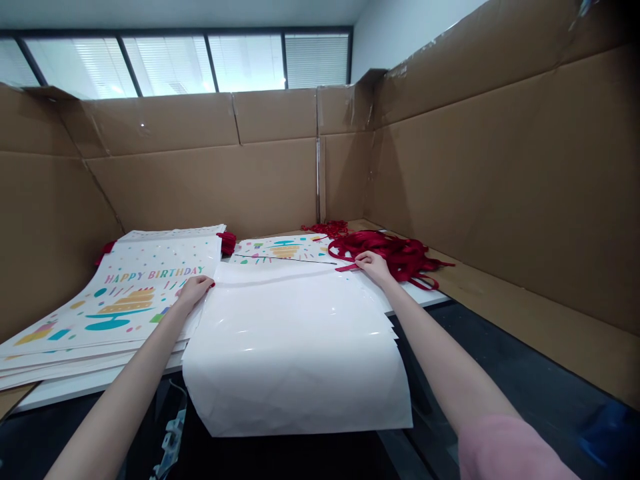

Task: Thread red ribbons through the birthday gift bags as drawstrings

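A glossy blank white sheet (300,333) lies in front of me, its near end curling down over the table edge. At its upper left edge is my left hand (196,291), fingers closed together. A small red spot shows at the fingertips, but I cannot tell what they grip. My right hand (373,265) pinches a red ribbon (346,268) above the sheet's upper right corner. Just behind that hand lies a heap of loose red ribbons (405,257). Beyond the white sheet, a printed sheet with a cake picture (285,249) is partly covered.
On the left rests a stack of printed "HAPPY BIRTHDAY" sheets (135,293), with a red bundle (228,243) behind its right corner. More thin red strands (333,229) lie at the back. Tall cardboard walls (210,187) enclose the back and sides.
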Demonstrator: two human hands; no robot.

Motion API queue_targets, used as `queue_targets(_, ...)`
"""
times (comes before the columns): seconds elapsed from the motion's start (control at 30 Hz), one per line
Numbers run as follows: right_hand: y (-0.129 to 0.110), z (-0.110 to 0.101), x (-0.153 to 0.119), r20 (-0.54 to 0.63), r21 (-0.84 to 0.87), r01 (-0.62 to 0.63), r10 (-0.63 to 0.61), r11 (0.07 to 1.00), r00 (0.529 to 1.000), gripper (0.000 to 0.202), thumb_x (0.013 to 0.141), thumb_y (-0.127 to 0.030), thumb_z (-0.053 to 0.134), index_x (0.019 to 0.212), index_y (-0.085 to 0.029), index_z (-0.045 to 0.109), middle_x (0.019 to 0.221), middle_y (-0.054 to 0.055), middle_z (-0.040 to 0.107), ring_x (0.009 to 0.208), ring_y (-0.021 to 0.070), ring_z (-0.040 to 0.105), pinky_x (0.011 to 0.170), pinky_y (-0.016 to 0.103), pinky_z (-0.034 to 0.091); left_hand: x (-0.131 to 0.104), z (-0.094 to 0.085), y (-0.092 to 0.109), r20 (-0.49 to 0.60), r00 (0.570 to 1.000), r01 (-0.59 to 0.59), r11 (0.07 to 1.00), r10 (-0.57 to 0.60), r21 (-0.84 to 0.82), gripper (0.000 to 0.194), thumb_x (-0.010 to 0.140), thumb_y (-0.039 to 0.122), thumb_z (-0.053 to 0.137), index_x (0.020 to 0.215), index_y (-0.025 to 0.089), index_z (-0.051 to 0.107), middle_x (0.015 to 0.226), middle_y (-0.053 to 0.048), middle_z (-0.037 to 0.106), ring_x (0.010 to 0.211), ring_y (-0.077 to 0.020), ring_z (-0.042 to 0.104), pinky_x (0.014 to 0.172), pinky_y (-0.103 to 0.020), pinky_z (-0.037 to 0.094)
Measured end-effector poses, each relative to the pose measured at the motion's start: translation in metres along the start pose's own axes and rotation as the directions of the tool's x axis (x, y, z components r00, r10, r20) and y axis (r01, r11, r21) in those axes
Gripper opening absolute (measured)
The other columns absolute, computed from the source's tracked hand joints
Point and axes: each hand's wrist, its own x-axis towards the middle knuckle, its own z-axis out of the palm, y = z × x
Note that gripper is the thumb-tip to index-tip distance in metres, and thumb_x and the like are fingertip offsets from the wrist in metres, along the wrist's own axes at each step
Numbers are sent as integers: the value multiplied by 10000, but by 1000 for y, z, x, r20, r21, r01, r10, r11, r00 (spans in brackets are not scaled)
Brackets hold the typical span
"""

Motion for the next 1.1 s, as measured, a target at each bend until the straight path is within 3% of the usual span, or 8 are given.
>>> queue_targets(0.4,3,1,2,-5,-54,4,-4,999,1000,154,649,-260,559,750,-180,644,694,38,661,668,181,596,618,264,440,-3,-1,5,-4,998,63,997,-63,44,249,723,378,488,746,198,659,875,-36,688,956,-281,559,908,-444,299)
queue_targets(0.7,8,2,5,-5,-73,17,-18,997,1000,160,671,-302,569,742,-177,640,719,48,670,667,179,595,615,262,436,-1,1,3,-12,999,48,997,-48,55,250,737,368,490,761,192,665,844,-34,688,930,-276,570,890,-432,323)
queue_targets(1.1,5,1,4,12,-113,44,-43,993,999,147,663,-247,555,753,-173,645,703,51,666,650,171,591,605,255,442,-1,1,3,-24,998,59,996,-57,74,256,743,385,489,765,207,672,881,-32,693,953,-293,563,915,-464,295)
